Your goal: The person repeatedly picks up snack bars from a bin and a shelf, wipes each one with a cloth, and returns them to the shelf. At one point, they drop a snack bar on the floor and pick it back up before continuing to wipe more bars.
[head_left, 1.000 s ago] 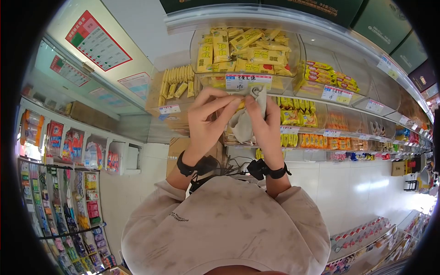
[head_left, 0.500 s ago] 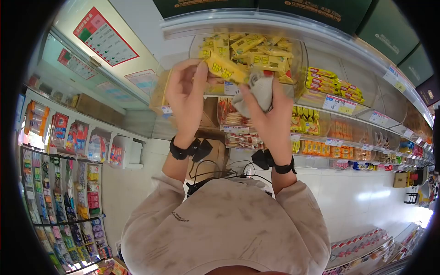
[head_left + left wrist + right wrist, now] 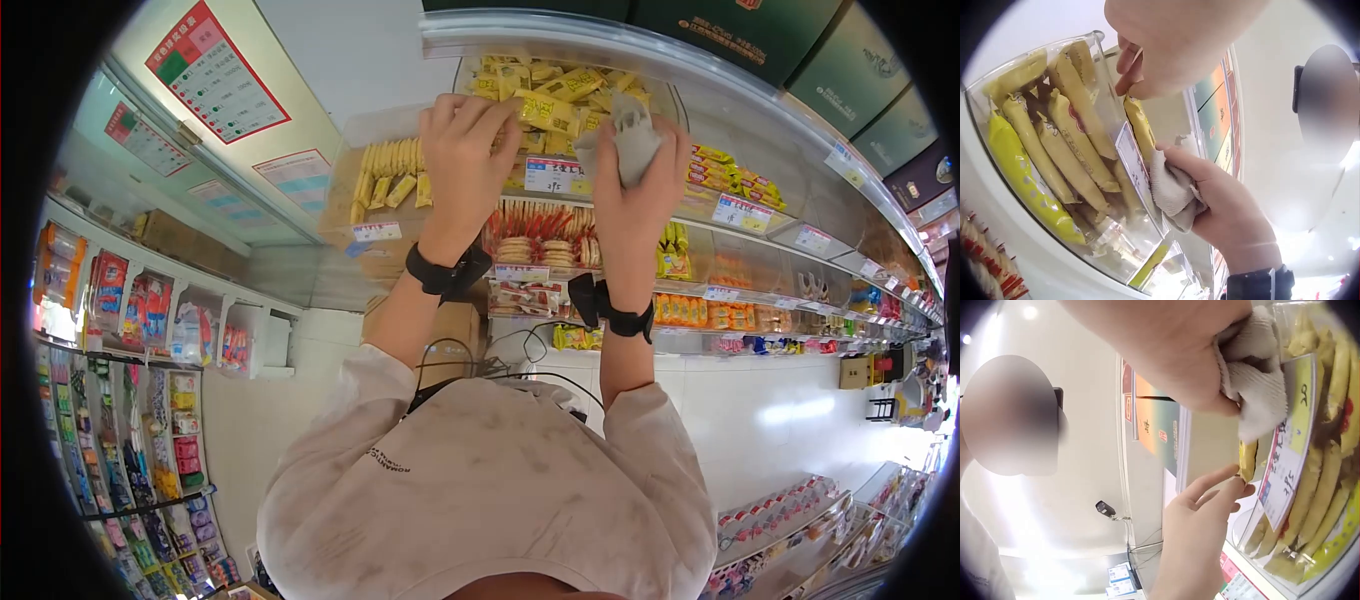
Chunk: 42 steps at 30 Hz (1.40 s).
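My left hand (image 3: pixel 465 165) pinches one end of a yellow snack packet (image 3: pixel 1140 125) between thumb and fingers, in front of the clear bin. In my right hand (image 3: pixel 645 205) is a crumpled grey cloth (image 3: pixel 636 145), gripped with part of it bunched above the fingers. The right wrist view shows the cloth (image 3: pixel 1260 381) at the upper end of the packet (image 3: pixel 1247 464), with the left fingertips at its lower end. Behind both hands, the clear bin (image 3: pixel 1102 81) holds several similar yellow packets.
A price label (image 3: pixel 556 176) is fixed to the bin's front. To the left stands a bin of slim yellow packets (image 3: pixel 392 160); below are red-wrapped snacks (image 3: pixel 540 235). Red and yellow packets (image 3: pixel 745 178) lie to the right. Dark green boxes (image 3: pixel 725 35) stand above.
The hands came apart with the yellow packet tilted in the left hand, then rose toward the bin. The cloth stayed in the right hand, which moved right and up.
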Each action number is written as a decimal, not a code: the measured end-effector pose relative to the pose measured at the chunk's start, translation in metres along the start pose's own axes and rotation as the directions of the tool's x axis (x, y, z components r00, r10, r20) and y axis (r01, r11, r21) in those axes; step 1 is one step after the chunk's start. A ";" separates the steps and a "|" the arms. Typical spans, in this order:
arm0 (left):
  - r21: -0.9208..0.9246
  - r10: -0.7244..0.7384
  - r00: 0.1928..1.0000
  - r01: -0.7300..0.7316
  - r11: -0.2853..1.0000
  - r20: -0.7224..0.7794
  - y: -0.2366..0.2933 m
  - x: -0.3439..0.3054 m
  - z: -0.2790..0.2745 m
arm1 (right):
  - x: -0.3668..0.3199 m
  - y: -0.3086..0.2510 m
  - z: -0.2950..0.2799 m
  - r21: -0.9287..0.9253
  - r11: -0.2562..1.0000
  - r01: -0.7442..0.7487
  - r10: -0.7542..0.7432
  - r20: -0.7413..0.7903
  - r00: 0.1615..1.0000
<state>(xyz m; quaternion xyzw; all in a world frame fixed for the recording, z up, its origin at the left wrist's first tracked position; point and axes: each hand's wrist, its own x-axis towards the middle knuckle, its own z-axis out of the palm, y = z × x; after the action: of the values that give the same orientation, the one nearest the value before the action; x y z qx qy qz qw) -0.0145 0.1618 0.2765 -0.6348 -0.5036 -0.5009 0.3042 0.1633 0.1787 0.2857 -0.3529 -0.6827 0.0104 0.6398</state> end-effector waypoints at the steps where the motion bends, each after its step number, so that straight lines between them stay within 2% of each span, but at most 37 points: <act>1: 0.011 0.011 1.000 -0.011 1.000 0.002 -0.002 0.000 -0.001 | -0.003 -0.003 0.001 -0.002 0.999 0.054 -0.054 -0.015 0.998; 2: -0.007 0.030 0.999 -0.030 1.000 0.037 -0.003 -0.001 0.000 | -0.007 -0.007 0.001 -0.006 0.995 0.102 -0.102 -0.026 0.994; 4: -0.044 0.065 0.992 -0.060 0.997 0.112 -0.005 -0.005 0.002 | -0.007 -0.013 0.013 -0.036 0.982 0.183 -0.179 0.101 0.979; 5: -0.074 0.048 0.994 -0.040 0.996 0.100 -0.006 -0.008 0.001 | -0.007 -0.015 0.019 -0.042 0.974 0.224 -0.214 0.167 0.962; 8: -0.204 -0.002 1.000 0.008 0.979 0.029 -0.014 -0.009 -0.008 | -0.016 -0.009 0.038 -0.119 0.977 0.177 -0.126 0.351 0.928; 10: -0.353 -0.063 0.997 0.042 0.935 -0.050 -0.025 -0.014 -0.025 | -0.014 -0.013 0.038 -0.106 0.981 0.160 -0.114 0.349 0.930; 13: -0.356 -0.301 0.954 0.284 0.890 0.007 -0.057 -0.035 -0.064 | -0.008 -0.017 0.037 -0.137 0.976 0.169 -0.100 0.410 0.907; 14: -0.418 -0.431 0.900 0.416 0.808 0.063 -0.071 -0.043 -0.072 | -0.008 -0.015 0.038 -0.153 0.972 0.175 -0.092 0.439 0.894; 15: -0.471 -0.547 0.828 0.534 0.703 0.123 -0.089 -0.052 -0.072 | -0.009 -0.009 0.040 -0.097 0.977 0.191 -0.133 0.424 0.896; 16: -0.515 -0.646 0.740 0.634 0.577 0.187 -0.110 -0.061 -0.069 | -0.012 -0.009 0.039 -0.044 0.989 0.139 -0.113 0.366 0.924; 19: -0.290 -0.674 0.678 0.735 0.613 0.292 -0.199 -0.122 -0.051 | -0.024 -0.011 0.033 0.130 0.991 -0.010 -0.013 0.176 0.984; 22: 0.007 -0.709 0.583 0.770 0.638 0.398 -0.233 -0.155 -0.047 | -0.042 -0.028 0.021 0.159 0.987 0.022 -0.017 -0.030 0.999; 23: 0.036 -0.700 0.593 0.752 0.658 0.398 -0.244 -0.168 -0.042 | -0.046 -0.038 0.012 0.119 0.990 0.072 -0.069 -0.026 0.997; 26: 0.133 -0.668 0.611 0.688 0.713 0.425 -0.266 -0.191 -0.031 | -0.068 -0.056 0.009 0.297 0.954 -0.033 0.093 -0.192 0.977; 29: 0.220 -0.647 0.576 0.638 0.738 0.499 -0.272 -0.198 -0.028 | -0.099 -0.071 0.001 0.533 0.789 -0.306 0.377 -0.027 0.926; 30: 0.224 -0.645 0.557 0.640 0.735 0.523 -0.273 -0.199 -0.022 | -0.106 -0.073 0.000 0.606 0.698 -0.381 0.442 0.054 0.895; 32: 0.186 -0.608 0.533 0.643 0.743 0.588 -0.286 -0.207 -0.005 | -0.139 -0.040 0.004 0.575 0.592 -0.565 0.498 0.290 0.817; 33: 0.142 -0.571 0.528 0.644 0.752 0.629 -0.300 -0.220 0.014 | -0.159 -0.009 0.003 0.386 0.640 -0.664 0.523 0.414 0.745; 34: 0.095 -0.530 0.525 0.645 0.759 0.666 -0.311 -0.230 0.031 | -0.162 -0.006 0.004 0.358 0.538 -0.763 0.578 0.502 0.643; 35: 0.155 -0.503 0.502 0.582 0.798 0.704 -0.318 -0.235 0.046 | -0.166 -0.004 0.005 0.311 0.431 -0.847 0.620 0.580 0.528; 36: 0.210 -0.478 0.473 0.512 0.833 0.740 -0.322 -0.239 0.058 | -0.163 -0.025 0.011 0.406 0.147 -0.902 0.637 0.659 0.401; 37: 0.260 -0.455 0.439 0.435 0.862 0.775 -0.322 -0.239 0.063 | -0.163 -0.037 0.014 0.455 -0.153 -0.877 0.608 0.743 0.279; 40: 0.308 -0.449 0.469 0.347 0.886 0.761 -0.316 -0.237 0.068 | -0.196 -0.009 0.026 0.362 -0.256 -0.896 0.578 0.801 0.158; 41: 0.313 -0.467 0.461 0.372 0.874 0.755 -0.311 -0.236 0.067 | -0.199 -0.004 0.025 0.286 -0.332 -0.899 0.553 0.831 0.060; 42: 0.317 -0.484 0.452 0.397 0.861 0.749 -0.305 -0.236 0.064 | -0.196 -0.006 0.023 0.246 -0.288 -0.926 0.543 0.838 0.054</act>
<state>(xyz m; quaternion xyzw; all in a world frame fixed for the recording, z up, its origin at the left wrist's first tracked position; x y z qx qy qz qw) -0.2796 0.2336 -0.0025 -0.6230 -0.7551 -0.1921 -0.0694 0.1264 0.0870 0.1144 -0.3472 -0.2782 0.8141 0.3731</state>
